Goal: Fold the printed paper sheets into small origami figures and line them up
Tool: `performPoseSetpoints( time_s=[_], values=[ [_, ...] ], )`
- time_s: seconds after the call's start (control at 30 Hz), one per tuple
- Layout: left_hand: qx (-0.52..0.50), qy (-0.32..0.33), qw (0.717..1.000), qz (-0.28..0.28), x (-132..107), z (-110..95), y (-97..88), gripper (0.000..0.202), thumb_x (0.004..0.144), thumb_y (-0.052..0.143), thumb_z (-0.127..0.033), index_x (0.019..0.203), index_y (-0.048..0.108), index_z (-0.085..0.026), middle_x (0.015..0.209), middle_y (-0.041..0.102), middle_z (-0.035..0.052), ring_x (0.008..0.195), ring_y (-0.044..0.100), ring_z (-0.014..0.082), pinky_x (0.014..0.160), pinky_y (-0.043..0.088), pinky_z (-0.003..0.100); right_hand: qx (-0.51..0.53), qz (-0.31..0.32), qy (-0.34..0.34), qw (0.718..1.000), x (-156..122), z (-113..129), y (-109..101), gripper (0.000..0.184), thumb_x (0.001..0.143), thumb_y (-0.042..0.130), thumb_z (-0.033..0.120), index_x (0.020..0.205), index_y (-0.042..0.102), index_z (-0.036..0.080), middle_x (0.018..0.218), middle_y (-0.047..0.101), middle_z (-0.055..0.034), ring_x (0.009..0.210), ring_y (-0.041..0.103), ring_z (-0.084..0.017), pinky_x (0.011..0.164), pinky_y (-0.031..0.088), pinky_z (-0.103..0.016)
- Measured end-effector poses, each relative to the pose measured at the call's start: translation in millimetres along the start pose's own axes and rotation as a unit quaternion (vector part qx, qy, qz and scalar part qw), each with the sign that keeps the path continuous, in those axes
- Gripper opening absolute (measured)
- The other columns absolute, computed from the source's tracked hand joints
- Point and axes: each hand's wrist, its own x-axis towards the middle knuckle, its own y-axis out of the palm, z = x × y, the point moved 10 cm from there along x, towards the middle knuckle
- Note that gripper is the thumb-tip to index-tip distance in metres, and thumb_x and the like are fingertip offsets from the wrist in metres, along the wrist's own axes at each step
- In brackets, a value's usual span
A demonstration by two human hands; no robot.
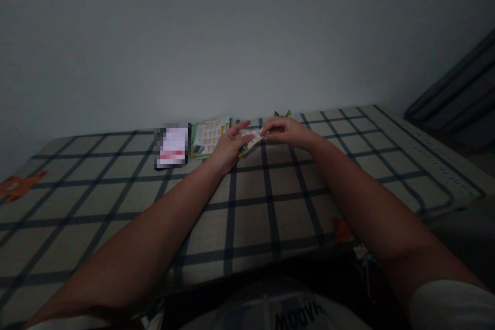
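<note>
A small printed card (251, 137), white with red marks and a yellow-green edge, is held up between my two hands. My left hand (231, 145) grips its left side, thumb over the face and index finger stretched out. At its upper right end my right hand (285, 130) pinches the edge, fingers bent downward. Beside my left hand lie several similar green-edged printed sheets (211, 135), partly overlapping. The fine print is too dark and small to read.
A phone (172, 145) with a blurred lit screen lies left of the sheets. Behind my right hand sits a small green and dark item (282, 113), mostly hidden. A checked cloth (247, 216) covers the surface, which meets a plain wall (240, 36) at the back.
</note>
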Motion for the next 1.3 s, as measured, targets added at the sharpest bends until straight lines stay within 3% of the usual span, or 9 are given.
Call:
performPoseSetpoints(
  time_s=[0.17, 0.27, 0.43, 0.6, 0.8, 1.03, 1.2, 1.3],
  values=[
    [0.132, 0.094, 0.987, -0.010, -3.9, -15.1, -2.8, 0.062, 0.075, 0.082, -0.033, 0.133, 0.064, -0.024, 0.055, 0.046, -0.0074, 0.047, 0.042, 0.0083, 0.049, 0.033, 0.021, -0.024, -0.011, 0.014, 1.000, 0.0, -0.1, -1.8, 0.022, 0.079, 0.075, 0.041, 0.081, 0.077, 0.019, 0.086, 0.071, -0.0038, 0.085, 0.064, -0.017, 0.082, 0.049, -0.033],
    [0.150, 0.104, 0.983, -0.010, -6.3, -16.9, -1.7, 0.065, 0.077, 0.082, -0.035, 0.138, 0.059, -0.024, 0.056, 0.047, -0.0079, 0.045, 0.038, 0.0067, 0.046, 0.026, 0.020, -0.018, -0.051, 0.040, 0.998, -0.7, -5.2, -4.7, 0.026, 0.078, 0.074, 0.043, 0.077, 0.075, 0.017, 0.080, 0.070, -0.0033, 0.079, 0.061, -0.016, 0.076, 0.047, -0.030],
    [0.054, 0.062, 0.997, 0.006, -6.0, -10.9, 3.4, 0.073, 0.075, 0.084, -0.035, 0.141, 0.055, -0.023, 0.064, 0.060, -0.0042, 0.053, 0.054, 0.0099, 0.052, 0.041, 0.021, 0.013, -0.070, 0.072, 0.995, -2.0, -10.7, -3.7, 0.028, 0.079, 0.073, 0.043, 0.077, 0.073, 0.015, 0.075, 0.068, -0.0028, 0.075, 0.060, -0.014, 0.071, 0.046, -0.028],
    [-0.035, -0.007, 0.999, 0.015, -4.0, 0.3, 6.4, 0.085, 0.065, 0.089, -0.024, 0.141, 0.053, -0.019, 0.072, 0.067, -0.0011, 0.063, 0.064, 0.0128, 0.063, 0.052, 0.024, 0.041, -0.051, 0.067, 0.996, -2.2, -6.9, -3.9, 0.025, 0.075, 0.077, 0.040, 0.083, 0.076, 0.016, 0.084, 0.072, -0.0038, 0.080, 0.063, -0.015, 0.076, 0.049, -0.030],
    [0.053, 0.051, 0.997, 0.013, -4.2, -9.2, 3.5, 0.085, 0.068, 0.087, -0.027, 0.145, 0.050, -0.020, 0.063, 0.062, -0.0044, 0.055, 0.058, 0.0106, 0.055, 0.045, 0.020, 0.037, -0.065, 0.051, 0.996, -1.5, -8.7, -5.7, 0.023, 0.074, 0.078, 0.040, 0.080, 0.076, 0.018, 0.090, 0.074, -0.0047, 0.086, 0.065, -0.017, 0.083, 0.051, -0.032],
    [0.165, 0.148, 0.975, 0.030, -11.6, -25.9, 15.1, 0.056, 0.079, 0.076, -0.029, 0.132, 0.061, -0.019, 0.092, 0.072, 0.0039, 0.078, 0.067, 0.0154, 0.075, 0.055, 0.029, 0.037, -0.120, 0.089, 0.988, -2.5, -20.9, -9.5, 0.027, 0.074, 0.077, 0.042, 0.078, 0.074, 0.015, 0.074, 0.071, -0.0041, 0.073, 0.065, -0.016, 0.072, 0.052, -0.030],
    [0.153, 0.142, 0.977, 0.038, -14.0, -27.3, 17.1, 0.056, 0.077, 0.077, -0.030, 0.129, 0.063, -0.018, 0.108, 0.072, 0.0077, 0.094, 0.069, 0.0189, 0.086, 0.055, 0.032, 0.031, -0.139, 0.081, 0.986, -2.9, -16.8, -11.9, 0.028, 0.073, 0.078, 0.042, 0.081, 0.075, 0.015, 0.077, 0.072, -0.0058, 0.074, 0.066, -0.016, 0.073, 0.054, -0.031],
    [0.131, 0.121, 0.983, 0.039, -14.4, -24.4, 15.8, 0.055, 0.077, 0.077, -0.034, 0.128, 0.064, -0.019, 0.103, 0.074, 0.0070, 0.088, 0.069, 0.0176, 0.081, 0.054, 0.030, 0.013, -0.145, 0.073, 0.987, -2.7, -16.8, -13.0, 0.026, 0.074, 0.077, 0.041, 0.082, 0.075, 0.016, 0.078, 0.072, -0.0057, 0.074, 0.066, -0.017, 0.072, 0.053, -0.031]
  ],
)
